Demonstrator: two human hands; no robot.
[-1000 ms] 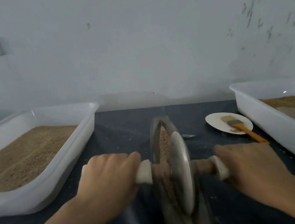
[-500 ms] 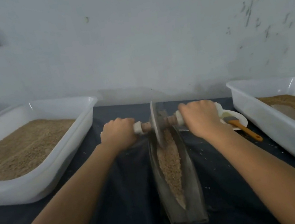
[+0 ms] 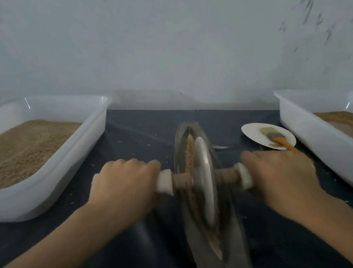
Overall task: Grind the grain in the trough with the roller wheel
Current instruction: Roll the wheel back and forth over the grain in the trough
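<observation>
Both hands clenched the wooden axle of the grey metal roller wheel (image 3: 206,182).
Left hand (image 3: 124,187) and right hand (image 3: 281,174) gripped either end; the wheel looked heavy and rigid, riding the narrow boat-shaped metal trough (image 3: 223,264) of loose tan grain (image 3: 190,152).

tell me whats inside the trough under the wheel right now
Tan grain shows in the trough beyond the roller wheel, and a pale strip of it runs toward the near end. The wheel hides the groove directly beneath it, so the grain there cannot be seen.
</observation>
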